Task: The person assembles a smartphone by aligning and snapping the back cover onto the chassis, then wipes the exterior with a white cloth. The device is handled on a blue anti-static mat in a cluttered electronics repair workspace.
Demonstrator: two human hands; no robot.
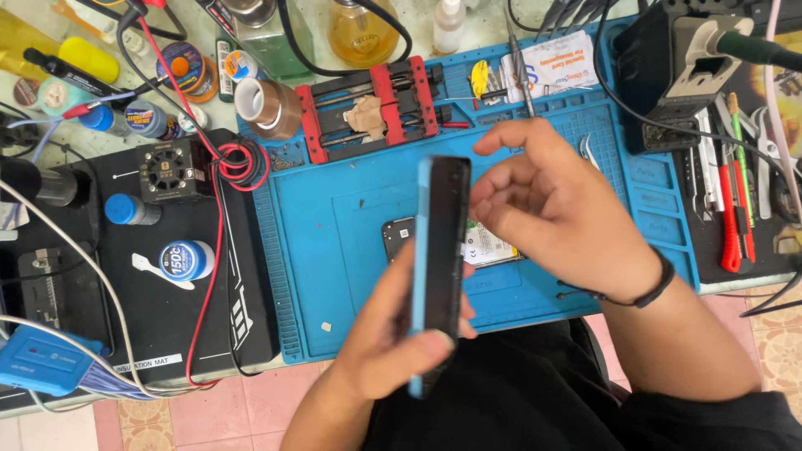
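Note:
My left hand grips a phone part with a blue frame and black face, held upright on its edge above the blue work mat. My right hand hovers just right of its top end, fingers curled and close to the edge; whether they touch it I cannot tell. A black band sits on my right wrist. Under the held part, an opened phone body with a white-labelled battery lies flat on the mat.
A red and black clamp fixture sits at the mat's back, a tape roll to its left. Tweezers and red-handled tools lie right. A black insulation mat with small bottles, cables and a fan unit lies left.

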